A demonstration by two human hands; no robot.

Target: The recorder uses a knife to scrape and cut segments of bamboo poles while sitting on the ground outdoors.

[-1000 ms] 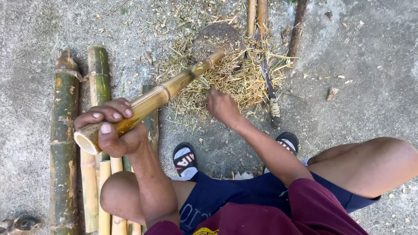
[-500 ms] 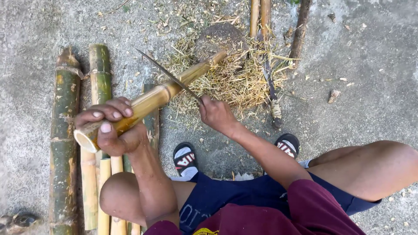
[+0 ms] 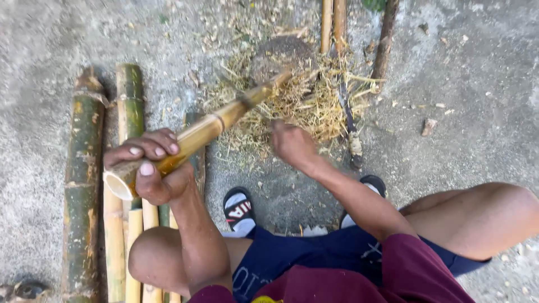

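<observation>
Bamboo, a yellow-green hollow pole (image 3: 202,132), runs from our clenched left hand (image 3: 147,168) up-right to a straw pile (image 3: 292,101), while our blurred right hand (image 3: 292,143), grip indiscernible, lies just beneath its mid-length.

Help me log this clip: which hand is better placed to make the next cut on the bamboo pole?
Probably the right hand: it is free beside the middle of the bamboo pole, over the shavings. The left hand is wrapped round the pole's near end, steadying it.
</observation>
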